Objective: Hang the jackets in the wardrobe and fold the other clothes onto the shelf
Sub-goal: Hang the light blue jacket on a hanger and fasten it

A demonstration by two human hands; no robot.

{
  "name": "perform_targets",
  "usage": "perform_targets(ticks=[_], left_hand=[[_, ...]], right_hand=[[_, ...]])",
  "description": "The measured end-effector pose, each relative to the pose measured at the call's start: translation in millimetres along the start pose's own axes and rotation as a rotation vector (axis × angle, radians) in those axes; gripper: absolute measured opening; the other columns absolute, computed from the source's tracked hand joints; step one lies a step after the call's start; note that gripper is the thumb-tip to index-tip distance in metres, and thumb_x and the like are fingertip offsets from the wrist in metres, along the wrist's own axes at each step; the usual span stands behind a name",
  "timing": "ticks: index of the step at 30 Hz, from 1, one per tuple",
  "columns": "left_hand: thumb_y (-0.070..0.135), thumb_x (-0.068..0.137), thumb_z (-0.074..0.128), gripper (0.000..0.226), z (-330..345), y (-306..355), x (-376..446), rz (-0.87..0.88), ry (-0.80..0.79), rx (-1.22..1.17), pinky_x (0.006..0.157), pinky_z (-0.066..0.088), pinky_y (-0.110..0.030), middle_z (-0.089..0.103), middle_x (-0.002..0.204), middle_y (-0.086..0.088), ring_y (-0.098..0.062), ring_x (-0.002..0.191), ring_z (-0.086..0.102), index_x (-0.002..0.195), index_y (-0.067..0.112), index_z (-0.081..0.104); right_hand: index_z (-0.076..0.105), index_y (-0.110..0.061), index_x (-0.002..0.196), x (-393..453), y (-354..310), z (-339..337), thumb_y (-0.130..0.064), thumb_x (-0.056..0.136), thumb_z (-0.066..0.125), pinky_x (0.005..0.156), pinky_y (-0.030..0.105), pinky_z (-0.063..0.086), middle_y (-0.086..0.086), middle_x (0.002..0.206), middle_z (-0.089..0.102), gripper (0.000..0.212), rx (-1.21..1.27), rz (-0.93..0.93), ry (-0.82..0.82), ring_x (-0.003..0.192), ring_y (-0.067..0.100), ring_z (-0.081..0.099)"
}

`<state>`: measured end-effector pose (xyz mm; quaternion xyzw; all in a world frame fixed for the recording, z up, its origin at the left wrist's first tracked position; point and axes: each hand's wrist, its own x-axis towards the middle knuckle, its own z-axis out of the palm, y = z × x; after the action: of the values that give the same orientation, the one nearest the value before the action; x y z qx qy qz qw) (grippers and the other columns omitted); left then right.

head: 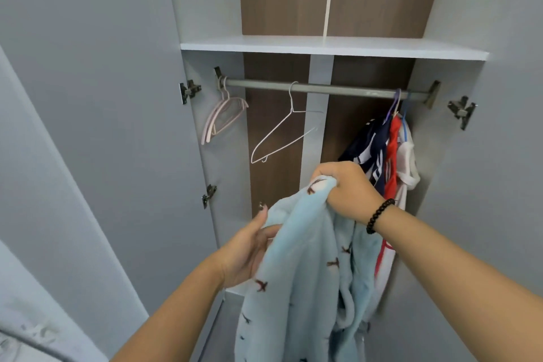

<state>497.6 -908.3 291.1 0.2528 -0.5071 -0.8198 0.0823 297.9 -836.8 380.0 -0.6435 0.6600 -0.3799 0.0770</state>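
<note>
A light blue fleece garment [305, 267] with small dark airplane prints hangs in front of the open wardrobe. My right hand [343, 185] grips its top edge in a fist. My left hand [249, 247] holds its left side, thumb up and fingers tucked behind the fabric. Above, a grey rail [338, 88] carries an empty white wire hanger [282, 132] in the middle and pink hangers [220, 117] at the left end. At the rail's right end hang navy, red and white jackets [388, 161]. A white shelf [332, 45] runs above the rail.
Grey wardrobe doors stand open on the left [97, 126] and the right [499, 170], with metal hinges [189, 91] on the side panels. The back panel [276, 179] is dark brown wood.
</note>
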Motion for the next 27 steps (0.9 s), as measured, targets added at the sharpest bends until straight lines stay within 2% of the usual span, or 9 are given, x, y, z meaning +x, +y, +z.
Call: perform_targets(ticks=[2, 6, 9, 11, 14, 17, 22, 24, 27], left_hand=[[0.049, 0.096, 0.048, 0.034, -12, -4, 13, 0.013, 0.069, 0.323, 0.104, 0.047, -0.046, 0.066, 0.126, -0.001, -0.021, 0.118, 0.061, 0.126, 0.040, 0.061], [0.020, 0.085, 0.066, 0.063, -17, -15, 45, 0.088, 0.196, 0.791, 0.075, 0.054, -0.025, 0.060, 0.099, -0.007, -0.012, 0.082, 0.056, 0.139, 0.034, 0.038], [0.020, 0.084, 0.060, 0.028, -14, -19, 73, 0.235, 0.259, 0.878, 0.079, 0.051, -0.044, 0.061, 0.096, -0.024, -0.017, 0.077, 0.048, 0.109, 0.009, 0.060], [0.022, 0.077, 0.048, 0.031, -15, -20, 91, 0.296, 0.281, 0.852, 0.070, 0.047, -0.045, 0.059, 0.083, -0.027, -0.019, 0.070, 0.045, 0.085, -0.007, 0.058], [0.025, 0.082, 0.053, 0.016, -32, -11, 109, 0.322, 0.350, 0.697, 0.060, 0.042, -0.018, 0.057, 0.064, 0.009, 0.003, 0.061, 0.047, 0.073, 0.012, 0.056], [0.028, 0.099, 0.048, 0.024, -68, 9, 118, 0.319, 0.535, 0.690, 0.054, 0.036, -0.012, 0.048, 0.065, 0.015, 0.005, 0.053, 0.044, 0.076, 0.026, 0.044], [0.076, 0.077, 0.052, 0.049, -116, 68, 122, 0.409, 0.735, 0.937, 0.055, 0.039, -0.017, 0.054, 0.061, 0.011, -0.003, 0.058, 0.049, 0.073, 0.027, 0.045], [0.073, 0.065, 0.068, 0.044, -129, 91, 125, 0.360, 0.708, 1.217, 0.055, 0.040, -0.019, 0.057, 0.065, 0.014, -0.004, 0.066, 0.055, 0.073, 0.036, 0.046], [0.045, 0.075, 0.069, 0.022, -152, 113, 138, 0.244, 0.743, 1.529, 0.066, 0.046, -0.030, 0.062, 0.083, 0.010, -0.017, 0.087, 0.063, 0.079, 0.034, 0.051]], right_hand=[[0.067, -0.018, 0.065, 12, 0, 8, 0.008, 0.076, 0.061, 0.064, 0.023, 0.054, -0.012, 0.066, 0.063, 0.030, 0.027, -0.007, -0.029, 0.069, 0.005, 0.061], [0.064, -0.033, 0.062, 32, 9, 22, 0.012, 0.072, 0.064, 0.063, 0.020, 0.055, -0.014, 0.066, 0.065, 0.047, 0.089, 0.015, -0.080, 0.072, 0.004, 0.062], [0.065, -0.032, 0.062, 46, 26, 29, 0.015, 0.070, 0.061, 0.062, 0.020, 0.054, -0.012, 0.067, 0.066, 0.048, 0.134, 0.044, -0.050, 0.072, 0.006, 0.063], [0.066, -0.029, 0.062, 58, 41, 30, 0.018, 0.070, 0.058, 0.062, 0.019, 0.052, -0.009, 0.067, 0.067, 0.049, 0.184, 0.089, -0.011, 0.072, 0.007, 0.063], [0.068, -0.026, 0.063, 79, 68, 24, 0.020, 0.072, 0.055, 0.063, 0.013, 0.050, -0.008, 0.070, 0.067, 0.049, 0.204, 0.140, 0.084, 0.073, 0.003, 0.063], [0.070, -0.023, 0.065, 101, 96, 22, 0.020, 0.070, 0.058, 0.066, 0.015, 0.051, -0.007, 0.073, 0.069, 0.045, 0.162, 0.178, 0.102, 0.077, 0.006, 0.064], [0.070, -0.023, 0.069, 139, 140, 29, 0.014, 0.072, 0.064, 0.069, 0.026, 0.054, -0.006, 0.076, 0.070, 0.037, 0.074, 0.216, 0.012, 0.080, 0.014, 0.065], [0.071, -0.022, 0.069, 155, 158, 29, 0.015, 0.073, 0.062, 0.065, 0.018, 0.051, -0.007, 0.076, 0.070, 0.038, 0.099, 0.256, 0.046, 0.080, 0.012, 0.065], [0.069, -0.027, 0.068, 181, 180, 33, 0.014, 0.071, 0.060, 0.061, 0.010, 0.046, -0.010, 0.075, 0.069, 0.042, 0.088, 0.277, 0.049, 0.078, 0.006, 0.064]])
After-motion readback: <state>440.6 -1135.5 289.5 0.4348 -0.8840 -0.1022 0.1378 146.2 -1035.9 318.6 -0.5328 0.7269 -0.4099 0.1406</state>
